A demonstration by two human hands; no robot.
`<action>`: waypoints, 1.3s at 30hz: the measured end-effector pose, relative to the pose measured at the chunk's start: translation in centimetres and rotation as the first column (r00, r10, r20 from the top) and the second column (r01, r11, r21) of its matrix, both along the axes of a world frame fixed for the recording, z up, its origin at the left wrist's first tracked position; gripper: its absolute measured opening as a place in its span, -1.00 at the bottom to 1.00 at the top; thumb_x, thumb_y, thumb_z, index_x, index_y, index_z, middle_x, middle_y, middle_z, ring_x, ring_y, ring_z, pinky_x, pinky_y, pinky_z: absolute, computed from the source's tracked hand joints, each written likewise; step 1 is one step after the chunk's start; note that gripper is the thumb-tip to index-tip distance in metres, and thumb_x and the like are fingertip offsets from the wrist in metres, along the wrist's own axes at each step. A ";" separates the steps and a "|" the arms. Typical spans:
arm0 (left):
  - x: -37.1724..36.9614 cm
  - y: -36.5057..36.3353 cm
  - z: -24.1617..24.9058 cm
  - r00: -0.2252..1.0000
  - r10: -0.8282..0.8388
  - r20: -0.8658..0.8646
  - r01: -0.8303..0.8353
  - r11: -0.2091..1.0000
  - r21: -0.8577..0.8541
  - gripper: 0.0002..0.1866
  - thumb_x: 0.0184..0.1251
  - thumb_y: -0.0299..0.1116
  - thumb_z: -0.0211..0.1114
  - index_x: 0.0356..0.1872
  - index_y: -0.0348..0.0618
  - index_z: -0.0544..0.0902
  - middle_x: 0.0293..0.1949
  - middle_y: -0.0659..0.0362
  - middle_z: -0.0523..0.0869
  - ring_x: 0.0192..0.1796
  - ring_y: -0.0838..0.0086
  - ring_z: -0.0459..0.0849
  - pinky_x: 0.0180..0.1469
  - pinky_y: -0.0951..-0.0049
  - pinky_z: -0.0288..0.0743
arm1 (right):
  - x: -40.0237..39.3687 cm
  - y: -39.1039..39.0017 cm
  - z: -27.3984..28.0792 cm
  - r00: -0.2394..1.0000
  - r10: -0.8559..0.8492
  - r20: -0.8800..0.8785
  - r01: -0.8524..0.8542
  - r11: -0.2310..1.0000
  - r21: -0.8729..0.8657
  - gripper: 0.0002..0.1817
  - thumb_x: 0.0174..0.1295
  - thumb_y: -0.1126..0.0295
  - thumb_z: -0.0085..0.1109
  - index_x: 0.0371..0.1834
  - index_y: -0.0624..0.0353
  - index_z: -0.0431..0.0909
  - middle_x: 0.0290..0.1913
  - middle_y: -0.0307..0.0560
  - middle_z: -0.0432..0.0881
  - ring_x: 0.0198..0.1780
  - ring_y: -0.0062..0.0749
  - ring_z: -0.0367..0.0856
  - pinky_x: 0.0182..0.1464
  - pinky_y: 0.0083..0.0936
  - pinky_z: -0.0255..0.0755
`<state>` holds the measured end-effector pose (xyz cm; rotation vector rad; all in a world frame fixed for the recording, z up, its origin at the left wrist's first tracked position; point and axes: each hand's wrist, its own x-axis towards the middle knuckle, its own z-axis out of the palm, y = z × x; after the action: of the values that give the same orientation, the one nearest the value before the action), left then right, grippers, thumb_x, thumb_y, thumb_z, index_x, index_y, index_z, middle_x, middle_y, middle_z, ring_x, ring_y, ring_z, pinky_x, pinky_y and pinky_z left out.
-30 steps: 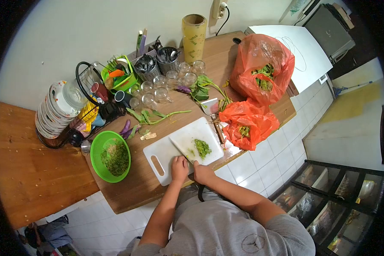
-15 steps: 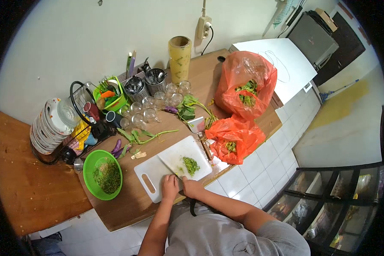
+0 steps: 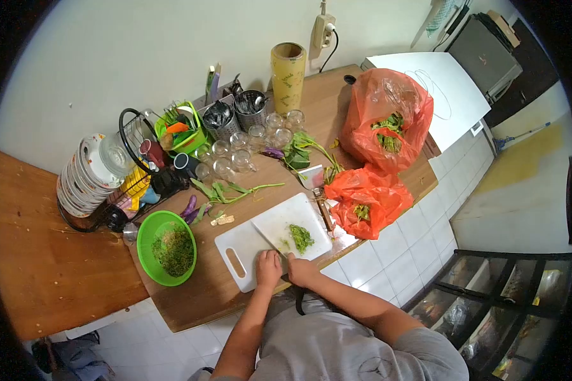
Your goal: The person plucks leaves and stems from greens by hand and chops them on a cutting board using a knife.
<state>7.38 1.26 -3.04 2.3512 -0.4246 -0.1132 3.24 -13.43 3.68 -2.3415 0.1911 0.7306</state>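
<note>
A white cutting board (image 3: 245, 240) lies near the front edge of the wooden table. My right hand (image 3: 303, 271) is closed around the handle of a knife (image 3: 268, 237), whose blade slants across the board away from me. Beside the blade, on its left, my left hand (image 3: 269, 268) rests on the board with fingers curled together; what is under them is hidden. A small heap of chopped greens (image 3: 300, 238) lies to the right of the blade. Further left stands a green bowl (image 3: 147, 270) holding more finely chopped greens.
Red plastic bags (image 3: 388, 95) with leafy greens stand at the right. Behind the board lie leafy stems (image 3: 251, 190), purple eggplants (image 3: 189, 206) and several glass mugs (image 3: 241, 159). A dish rack (image 3: 133, 120) with plates (image 3: 82, 181) is at the left, a yellow plastic-wrap roll (image 3: 288, 79) at the back.
The whole view has shifted, so everything appears further right and slightly higher. My hands, the knife and the chopped heap keep nearly the same places on the board.
</note>
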 end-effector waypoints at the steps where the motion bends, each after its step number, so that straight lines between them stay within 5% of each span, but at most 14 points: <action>1: 0.1 -0.2 -0.1 1.000 -0.002 -0.026 0.003 1.000 0.003 -0.88 0.35 -0.43 0.20 -0.21 -0.23 0.63 -0.20 -0.12 0.62 -0.13 -0.13 0.60 -0.04 -0.05 0.49 | 0.1 -0.2 0.0 1.000 0.007 0.009 -0.007 1.000 -0.011 -0.67 0.23 0.39 0.08 -0.02 0.32 0.30 -0.28 0.40 0.70 -0.19 0.33 0.71 -0.12 0.10 0.56; 12: 0.0 -0.3 0.2 1.000 0.014 -0.024 -0.013 1.000 0.027 -0.92 0.34 -0.45 0.18 -0.24 -0.23 0.58 -0.20 -0.10 0.62 -0.10 -0.12 0.59 -0.01 -0.04 0.47 | -0.2 0.6 0.9 0.999 0.023 -0.041 -0.025 0.999 -0.037 -0.68 0.27 0.37 0.06 -0.02 0.37 0.31 -0.30 0.39 0.71 -0.21 0.32 0.73 -0.13 0.11 0.56; 27: 0.9 -0.7 0.7 0.990 0.085 -0.113 -0.084 0.996 0.014 -0.91 0.29 -0.46 0.24 -0.36 -0.28 0.60 -0.28 -0.13 0.64 -0.18 -0.13 0.62 -0.09 -0.05 0.52 | 0.5 0.5 -2.7 0.992 0.004 0.124 -0.006 1.000 0.010 -0.70 0.23 0.42 0.05 -0.05 0.34 0.29 -0.38 0.36 0.68 -0.29 0.33 0.70 -0.21 0.12 0.56; 39: 1.4 -0.4 0.9 0.982 0.064 -0.177 -0.065 0.998 -0.002 -0.89 0.25 -0.46 0.28 -0.41 -0.30 0.61 -0.36 -0.14 0.64 -0.24 -0.14 0.63 -0.13 -0.03 0.52 | 1.4 0.5 2.0 0.998 -0.003 -0.059 0.002 1.000 -0.028 -0.70 0.25 0.40 0.03 -0.02 0.35 0.36 -0.26 0.40 0.70 -0.17 0.28 0.73 -0.11 0.08 0.57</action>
<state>8.73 0.90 -2.15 2.3208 -0.2615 -0.2865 4.62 -12.89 5.66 -2.3470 0.2313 0.8010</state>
